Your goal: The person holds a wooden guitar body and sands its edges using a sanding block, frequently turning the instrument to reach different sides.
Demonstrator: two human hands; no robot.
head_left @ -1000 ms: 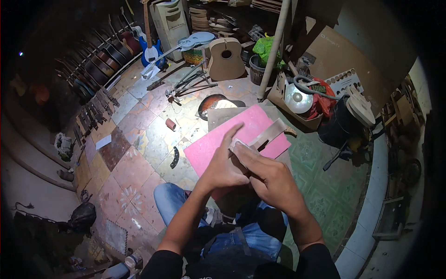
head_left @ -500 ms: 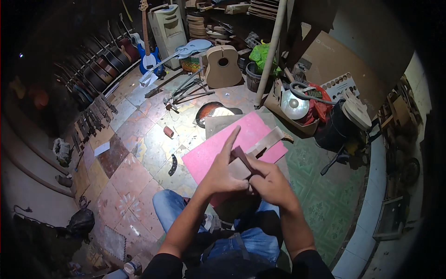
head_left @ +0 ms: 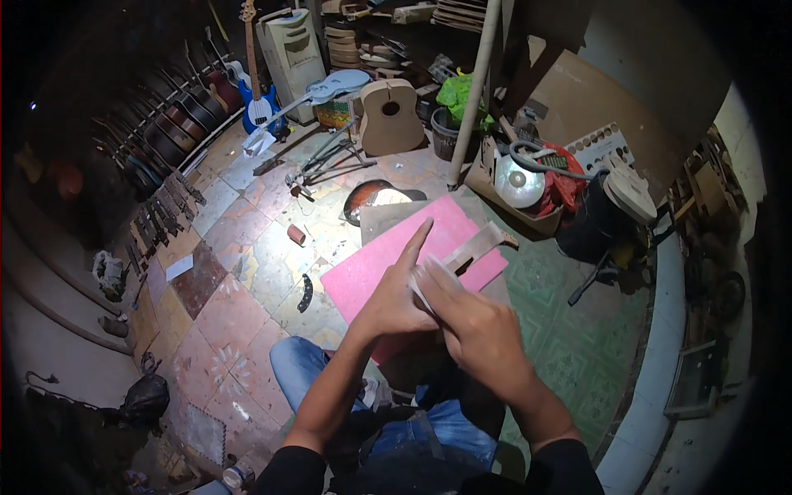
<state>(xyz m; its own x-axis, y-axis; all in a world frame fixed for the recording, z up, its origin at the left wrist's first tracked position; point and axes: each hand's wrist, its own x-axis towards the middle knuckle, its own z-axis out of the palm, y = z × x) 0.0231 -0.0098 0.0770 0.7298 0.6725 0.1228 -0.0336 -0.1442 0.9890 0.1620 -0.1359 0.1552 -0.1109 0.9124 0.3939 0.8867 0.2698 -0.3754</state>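
Observation:
In front of my lap, my left hand (head_left: pixel 392 299) grips a small tan block, with its index finger stretched out toward the pink board (head_left: pixel 371 256). A pale edge of the tan block (head_left: pixel 422 295) shows between my hands; the rest of it is covered. My right hand (head_left: pixel 478 326) closes over the block from the right, fingers straight, pressed together and smeared by motion. Beyond my hands, a flat pale bar (head_left: pixel 478 246) lies on the pink board.
A sunburst guitar body (head_left: pixel 363 202) lies past the board. An unfinished acoustic guitar body (head_left: pixel 389 115) stands farther back, near a blue bass (head_left: pixel 262 107). On the right are a cardboard box (head_left: pixel 516 206) and a black bucket (head_left: pixel 586 231). A brown cup-like piece (head_left: pixel 296 235) rests on the tiles.
My right hand's fingers have straightened and swung up over the block, hiding the broad tan face seen before. The left hand has barely moved.

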